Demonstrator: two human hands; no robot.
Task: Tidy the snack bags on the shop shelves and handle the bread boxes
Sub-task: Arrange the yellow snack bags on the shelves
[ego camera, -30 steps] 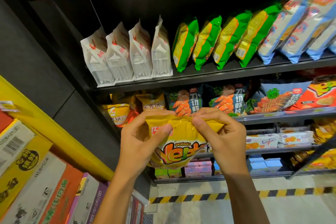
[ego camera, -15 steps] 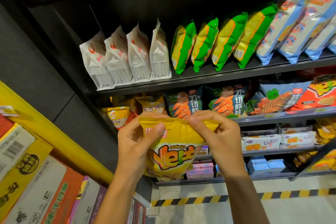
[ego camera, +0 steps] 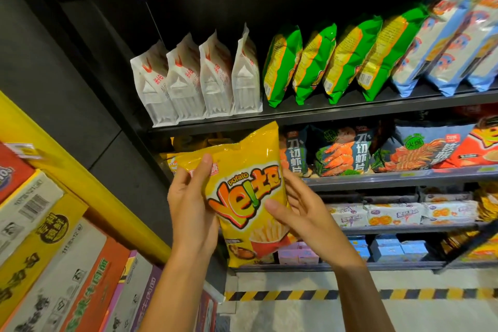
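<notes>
Left hand (ego camera: 192, 207) and right hand (ego camera: 304, 213) grip the glossy yellow potato-stick snack bag (ego camera: 250, 197) by its sides; their fingers behind it are hidden.

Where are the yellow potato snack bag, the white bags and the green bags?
yellow potato snack bag (ego camera: 249, 194): head view, on the orange logo across its front.
white bags (ego camera: 217, 81): head view, on the third bag's side.
green bags (ego camera: 314, 62): head view, on the second bag's face.
</notes>
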